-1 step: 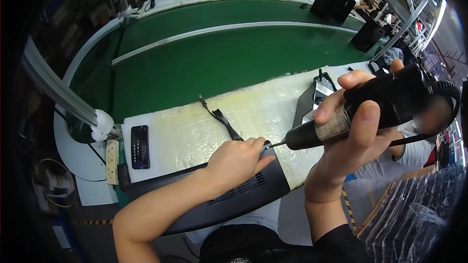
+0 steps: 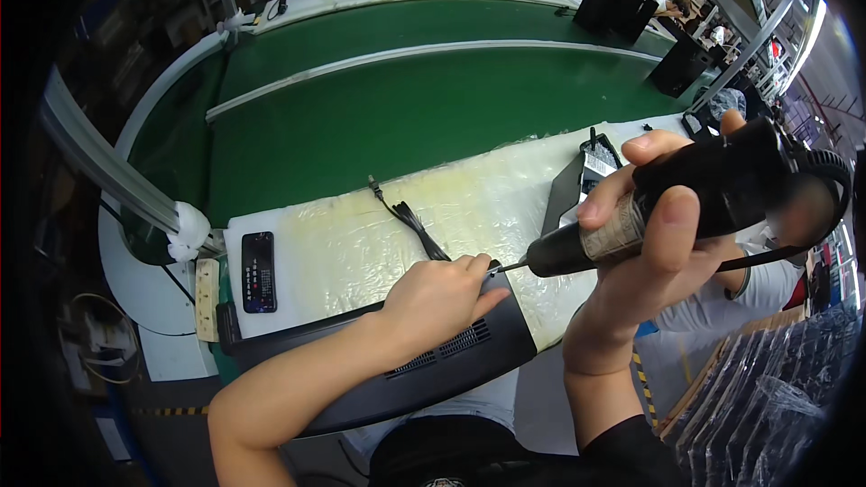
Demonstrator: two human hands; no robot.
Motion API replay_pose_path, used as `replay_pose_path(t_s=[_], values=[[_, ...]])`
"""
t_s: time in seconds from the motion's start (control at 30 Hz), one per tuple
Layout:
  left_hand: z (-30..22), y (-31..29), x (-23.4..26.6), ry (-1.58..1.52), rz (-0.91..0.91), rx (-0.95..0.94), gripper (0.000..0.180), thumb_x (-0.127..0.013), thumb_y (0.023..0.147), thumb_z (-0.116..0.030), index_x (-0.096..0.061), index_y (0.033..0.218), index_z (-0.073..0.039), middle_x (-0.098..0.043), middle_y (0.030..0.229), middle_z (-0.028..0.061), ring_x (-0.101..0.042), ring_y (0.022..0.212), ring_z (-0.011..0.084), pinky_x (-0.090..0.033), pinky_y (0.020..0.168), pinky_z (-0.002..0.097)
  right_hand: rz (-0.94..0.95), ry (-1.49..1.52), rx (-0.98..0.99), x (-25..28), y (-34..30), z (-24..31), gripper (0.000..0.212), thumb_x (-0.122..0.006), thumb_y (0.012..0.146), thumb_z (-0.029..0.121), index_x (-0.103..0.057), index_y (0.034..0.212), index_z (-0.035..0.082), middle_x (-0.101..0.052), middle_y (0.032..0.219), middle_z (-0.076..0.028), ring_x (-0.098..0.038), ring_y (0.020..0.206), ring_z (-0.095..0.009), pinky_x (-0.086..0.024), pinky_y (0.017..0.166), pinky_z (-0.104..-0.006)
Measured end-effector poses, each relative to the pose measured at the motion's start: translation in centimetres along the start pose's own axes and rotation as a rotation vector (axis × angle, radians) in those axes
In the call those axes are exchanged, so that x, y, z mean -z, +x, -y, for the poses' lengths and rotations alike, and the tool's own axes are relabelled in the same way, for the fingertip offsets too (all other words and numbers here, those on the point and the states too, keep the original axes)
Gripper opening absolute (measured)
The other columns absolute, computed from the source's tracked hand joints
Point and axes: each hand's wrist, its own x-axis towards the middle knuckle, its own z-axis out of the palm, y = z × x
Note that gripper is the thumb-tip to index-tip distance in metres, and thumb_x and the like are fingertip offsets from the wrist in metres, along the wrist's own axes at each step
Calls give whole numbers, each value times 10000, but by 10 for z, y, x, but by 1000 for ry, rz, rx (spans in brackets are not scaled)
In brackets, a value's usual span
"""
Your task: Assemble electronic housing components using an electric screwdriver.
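Note:
My right hand [image 2: 654, 243] is wrapped round a black electric screwdriver [image 2: 699, 185], tilted so its thin bit reaches down to the left. The bit's tip is at the fingers of my left hand [image 2: 433, 305], near the top edge of a long black plastic housing [image 2: 496, 356] with vent slots. My left fingers are curled over there, thumb alongside. What they pinch, if anything, is too small and covered to make out. A bundled black cable [image 2: 419, 228] runs from beside my left knuckles across the plastic-wrapped pad [image 2: 343, 243].
A smartphone-like black slab [image 2: 259, 272] lies at the left, near a power strip [image 2: 207, 299]. Right of the pad stands a dark metal-edged box [image 2: 570, 185]. Beyond runs a green conveyor belt [image 2: 406, 117]. Plastic-wrapped sheets [image 2: 776, 397] stand at lower right, near another person's sleeve.

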Motion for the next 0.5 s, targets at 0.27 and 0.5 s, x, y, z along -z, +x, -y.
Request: replay_pose_path(t_s=[0.27,0.5], values=[[-2,1,-2,-14,51,56,397,-600,896,-395,-567,943,-2,-651,765,150,-655,639,319,-537,563,405,71,20,-15,-4,-19,-15,716,-562,946,293,-192,1400,-118,-570,907,-147,-568,543,-136,-461,480,-226],[-4,3,-1,10,52,47,397,-586,906,-388,-554,913,8,-659,775,153,-668,652,315,-540,570,402,56,128,-104,-7,-24,-21,816,-678,881,336,-222,1422,-72,-596,912,-138,-577,573,-137,-464,511,-228]])
